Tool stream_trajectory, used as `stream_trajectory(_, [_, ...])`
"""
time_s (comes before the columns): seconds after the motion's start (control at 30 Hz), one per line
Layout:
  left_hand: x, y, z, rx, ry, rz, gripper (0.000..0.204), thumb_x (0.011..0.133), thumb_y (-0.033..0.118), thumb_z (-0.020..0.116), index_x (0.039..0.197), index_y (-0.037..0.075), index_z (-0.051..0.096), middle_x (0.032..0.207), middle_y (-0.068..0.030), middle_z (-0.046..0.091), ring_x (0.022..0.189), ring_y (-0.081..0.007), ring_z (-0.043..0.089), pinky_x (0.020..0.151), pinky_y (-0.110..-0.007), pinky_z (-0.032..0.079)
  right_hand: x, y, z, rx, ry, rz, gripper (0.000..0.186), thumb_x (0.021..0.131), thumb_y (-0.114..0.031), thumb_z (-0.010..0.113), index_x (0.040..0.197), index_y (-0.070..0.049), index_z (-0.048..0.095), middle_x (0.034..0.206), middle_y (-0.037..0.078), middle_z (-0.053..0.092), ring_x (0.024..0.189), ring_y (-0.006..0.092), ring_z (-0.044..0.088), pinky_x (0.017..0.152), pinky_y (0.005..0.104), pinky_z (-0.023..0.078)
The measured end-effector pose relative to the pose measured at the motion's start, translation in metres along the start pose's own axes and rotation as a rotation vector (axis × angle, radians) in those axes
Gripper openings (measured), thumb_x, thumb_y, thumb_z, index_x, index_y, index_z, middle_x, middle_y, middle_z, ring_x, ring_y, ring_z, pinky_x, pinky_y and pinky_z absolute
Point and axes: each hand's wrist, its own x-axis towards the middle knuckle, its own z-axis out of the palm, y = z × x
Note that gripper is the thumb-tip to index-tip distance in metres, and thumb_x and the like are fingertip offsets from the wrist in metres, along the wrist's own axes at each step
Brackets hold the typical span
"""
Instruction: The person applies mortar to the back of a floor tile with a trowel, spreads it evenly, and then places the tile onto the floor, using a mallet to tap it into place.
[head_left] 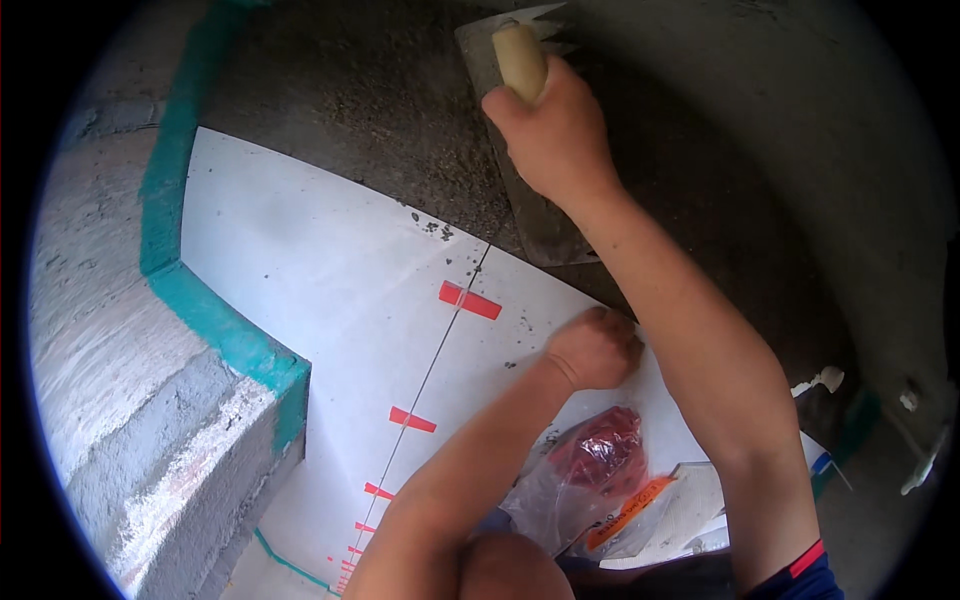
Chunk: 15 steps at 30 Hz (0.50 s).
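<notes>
My right hand (555,135) grips the pale handle (519,55) of a metal trowel. Its wide blade (540,235) lies tilted over the dark, gritty mortar surface (330,110), reaching down to the edge of the white tiles (290,240). My left hand (595,350) is closed on the tiles near that edge, below the trowel; whatever its fingers hold, if anything, is hidden. Red wedges (469,301) sit in clips along the joint between two tiles. Just below my left hand lies a clear plastic bag (550,495) with red pieces (597,450) inside.
At the left is a rough concrete step (160,430) edged with a teal band (220,320). A grey wall (860,150) curves along the upper right. Small pale fragments (828,378) lie right of my forearm. My knee (510,570) is at the bottom edge.
</notes>
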Motion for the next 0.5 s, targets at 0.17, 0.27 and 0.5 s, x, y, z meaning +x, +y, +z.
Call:
stream_trajectory(0.17, [0.002,-0.001,-0.002,0.028,0.081,0.024,0.015,0.077,0.023,0.056,0.071,0.014,0.066,0.081,-0.0021,0.065,0.082,-0.02,0.061,0.068,-0.035,0.048,-0.006,-0.001,0.011,-0.108,0.008,0.001,0.043,0.081,-0.026,0.067,0.108,0.006,0.057,0.099,0.026,0.067,0.093,0.0396,0.066,0.08,0.0436,0.054])
stream_trajectory(0.27, [0.002,-0.001,-0.002,0.022,0.037,0.013,0.015,0.077,0.023,0.056,0.074,0.013,0.067,0.083,-0.0019,0.066,0.083,-0.0198,0.062,0.068,-0.035,0.048,-0.004,0.006,0.006,-0.088,0.013,0.03,0.042,0.081,-0.026,0.068,0.106,0.006,0.058,0.099,0.026,0.067,0.094,0.0388,0.067,0.08,0.0435,0.054])
stream_trajectory(0.5, [0.007,-0.002,-0.007,0.0,-0.066,-0.018,0.017,0.079,0.024,0.055,0.078,0.013,0.068,0.086,-0.002,0.066,0.084,-0.0201,0.062,0.069,-0.036,0.048,0.005,0.015,0.002,-0.116,-0.062,0.166,0.044,0.081,-0.027,0.069,0.108,0.007,0.06,0.101,0.027,0.067,0.095,0.0382,0.067,0.082,0.043,0.055])
